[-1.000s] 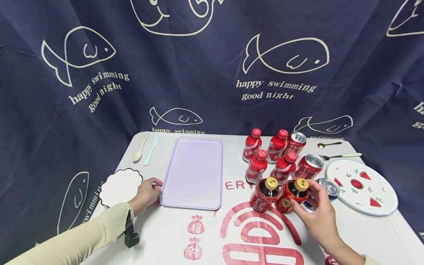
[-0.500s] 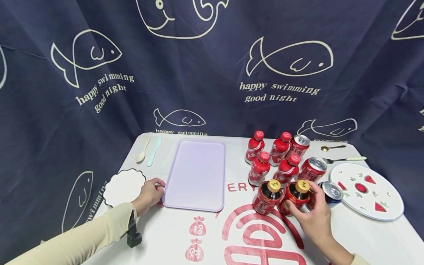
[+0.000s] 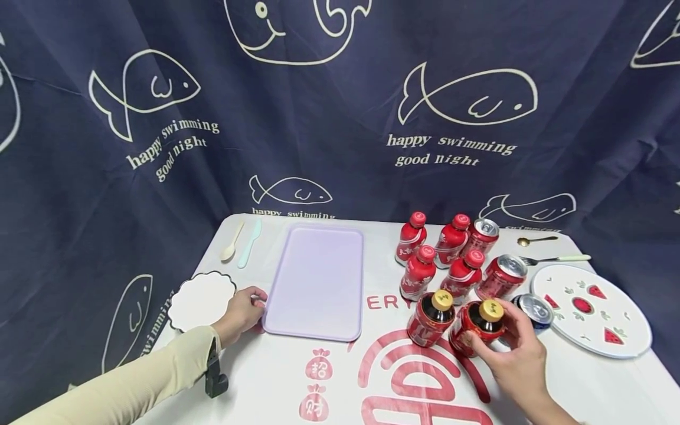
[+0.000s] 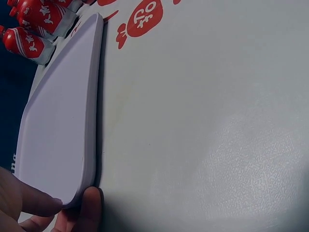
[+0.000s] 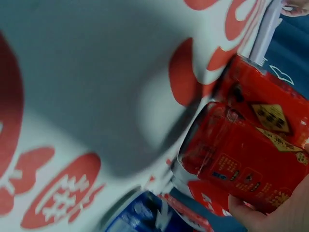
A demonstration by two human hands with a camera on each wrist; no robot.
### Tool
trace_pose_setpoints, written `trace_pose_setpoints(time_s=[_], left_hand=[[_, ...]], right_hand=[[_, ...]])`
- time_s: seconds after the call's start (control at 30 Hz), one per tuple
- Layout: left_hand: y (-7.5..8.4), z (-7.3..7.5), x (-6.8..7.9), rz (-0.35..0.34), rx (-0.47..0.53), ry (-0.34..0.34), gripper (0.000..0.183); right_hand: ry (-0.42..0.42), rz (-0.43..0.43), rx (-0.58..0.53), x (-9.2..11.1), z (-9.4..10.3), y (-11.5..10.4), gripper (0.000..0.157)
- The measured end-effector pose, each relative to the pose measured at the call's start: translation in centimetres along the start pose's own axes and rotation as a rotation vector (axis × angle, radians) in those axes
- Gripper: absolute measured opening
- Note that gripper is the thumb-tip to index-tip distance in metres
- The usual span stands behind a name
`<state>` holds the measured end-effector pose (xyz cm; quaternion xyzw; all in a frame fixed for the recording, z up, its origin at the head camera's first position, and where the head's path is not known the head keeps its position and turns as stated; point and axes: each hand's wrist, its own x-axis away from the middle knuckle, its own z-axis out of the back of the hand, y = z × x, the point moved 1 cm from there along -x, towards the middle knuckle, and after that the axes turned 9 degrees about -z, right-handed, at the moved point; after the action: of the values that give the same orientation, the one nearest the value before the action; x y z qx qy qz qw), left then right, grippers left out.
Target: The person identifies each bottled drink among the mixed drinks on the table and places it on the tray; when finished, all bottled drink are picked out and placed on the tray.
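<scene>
My right hand [image 3: 517, 354] grips a dark-sauce-coloured bottle with a gold cap and red label [image 3: 478, 333], thumb on its near side. Whether its base touches the table, I cannot tell. A matching gold-capped bottle [image 3: 429, 324] stands just left of it. At the near left corner of a shallow lilac tray [image 3: 319, 283], my left hand [image 3: 241, 316] pinches the rim; in the left wrist view the thumb [image 4: 41, 202] lies on the corner and another finger sits outside it. The tray lies flat with nothing on it.
Several red-capped bottles [image 3: 417, 274] and red cans [image 3: 502, 277] stand behind the gold-capped ones. A dark blue can [image 3: 536, 310] and watermelon plate [image 3: 584, 330] are right; a gold spoon and fork [image 3: 563, 258] lie beyond. A white scalloped plate [image 3: 199, 301], cream spoon [image 3: 228, 251] and turquoise knife [image 3: 248, 247] are left.
The right hand has shifted the held bottle slightly right and nearer, widening the gap to its matching neighbour. The left hand stays at the tray corner. The head view has shifted a little.
</scene>
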<state>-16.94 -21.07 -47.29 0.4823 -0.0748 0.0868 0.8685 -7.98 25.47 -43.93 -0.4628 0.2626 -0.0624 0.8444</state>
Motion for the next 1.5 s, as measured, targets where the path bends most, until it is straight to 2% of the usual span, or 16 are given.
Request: trace_pose_setpoints(time_s=[0.13,0.3,0.43,0.53,0.67,0.77,0.83,0.97,1.17,1.5], left_hand=[[0.1,0.0,0.2,-0.001,-0.005,0.001,0.025],[0.1,0.0,0.2,0.02,-0.005,0.004,0.027],[0.0,-0.1,0.1,0.023,0.001,0.005,0.029],[0.0,-0.1,0.0,0.017,0.018,0.002,0.029],[0.1,0.1,0.0,0.014,0.027,-0.005,0.03],[0.1,0.1,-0.2,0.004,0.029,0.0,0.029],[0.2,0.0,-0.3,0.003,0.036,0.003,0.029],[0.1,-0.2,-0.4,0.006,0.045,0.002,0.029],[0.2,-0.1,-0.3,0.014,0.033,-0.003,0.03],[0.3,0.1,-0.1,0.013,0.032,-0.014,0.03]], right_hand=[[-0.037,-0.073,0.044,0.6,1.5,-1.0,0.087],[-0.16,-0.109,0.076,2.0,3.0,-2.6,0.085],[-0.266,-0.074,-0.001,3.2,3.2,-4.0,0.085],[-0.37,0.006,-0.162,3.7,2.7,-5.4,0.085],[-0.506,0.196,-0.489,3.8,0.4,-7.9,0.08],[-0.585,0.315,-0.615,3.3,-1.8,-9.9,0.076],[-0.6,0.334,-0.586,2.9,-3.2,-11.2,0.074],[-0.624,0.3,-0.532,2.2,-6.0,-12.6,0.072],[-0.629,0.243,-0.55,1.3,-9.9,-14.9,0.069],[-0.599,0.161,-0.514,-0.8,-15.7,-18.1,0.065]])
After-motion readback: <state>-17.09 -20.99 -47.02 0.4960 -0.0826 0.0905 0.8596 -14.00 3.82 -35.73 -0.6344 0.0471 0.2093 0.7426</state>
